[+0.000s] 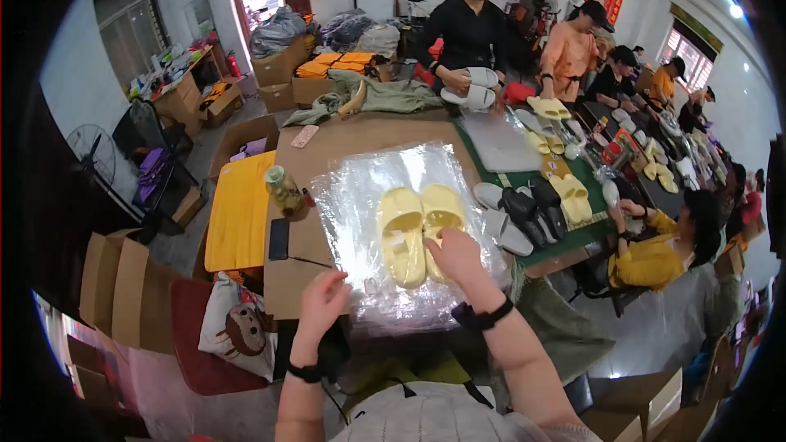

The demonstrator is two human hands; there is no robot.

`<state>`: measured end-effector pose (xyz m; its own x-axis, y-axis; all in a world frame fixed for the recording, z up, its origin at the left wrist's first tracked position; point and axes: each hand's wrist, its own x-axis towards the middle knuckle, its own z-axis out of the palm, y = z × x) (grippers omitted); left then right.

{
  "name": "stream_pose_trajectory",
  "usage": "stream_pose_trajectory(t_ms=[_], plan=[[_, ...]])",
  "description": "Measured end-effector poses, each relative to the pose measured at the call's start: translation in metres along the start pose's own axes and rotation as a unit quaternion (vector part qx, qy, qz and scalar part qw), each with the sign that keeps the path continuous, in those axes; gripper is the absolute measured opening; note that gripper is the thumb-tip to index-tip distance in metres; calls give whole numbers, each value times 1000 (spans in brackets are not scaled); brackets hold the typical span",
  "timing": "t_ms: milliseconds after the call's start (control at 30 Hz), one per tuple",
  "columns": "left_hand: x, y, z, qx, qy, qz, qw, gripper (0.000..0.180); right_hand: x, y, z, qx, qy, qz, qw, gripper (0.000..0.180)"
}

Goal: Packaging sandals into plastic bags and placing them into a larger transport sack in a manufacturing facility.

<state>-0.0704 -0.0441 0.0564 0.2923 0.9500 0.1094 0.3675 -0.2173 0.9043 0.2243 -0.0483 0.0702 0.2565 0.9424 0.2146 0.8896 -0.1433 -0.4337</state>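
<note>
- Our right hand (455,255) lies flat on the heel end of the right-hand one of the two pale yellow foam slippers (419,229), fingers spread open and pressing down, not wrapped around anything.
- That pair sits side by side, soles down and touching, on a stack of clear crinkly plastic bags (360,196) in the middle of the brown cardboard-topped work table (323,155), right in front of us.
- Our left hand (324,299) is at the near edge of the plastic stack, fingers curled loosely; honestly we can't tell if it's pinching a bag or just resting there.
- Left of the plastic there's a small glass jar with a lid (282,188) and a flat black phone (279,238).
- Just right of the stack, a row of grey and black slippers (520,213) lies on the green mat (573,237), with more yellow ones beyond.
- Across the table a person in black (468,29) holds a pair of white slippers (475,86).
- A bright yellow flat board (239,213) sits off the table's left side.
</note>
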Motion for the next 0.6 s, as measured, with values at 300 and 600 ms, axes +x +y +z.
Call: stream_pose_trajectory(t_ms=[300, 600], plan=[[87, 24, 53, -4, 0, 16, 1000, 41, 46, 17, 58, -50, 23, 17, 998, 54], [130, -38, 111, 56, 58, 58, 995, 49, 34, 34, 48, -42, 4, 25, 999, 40]])
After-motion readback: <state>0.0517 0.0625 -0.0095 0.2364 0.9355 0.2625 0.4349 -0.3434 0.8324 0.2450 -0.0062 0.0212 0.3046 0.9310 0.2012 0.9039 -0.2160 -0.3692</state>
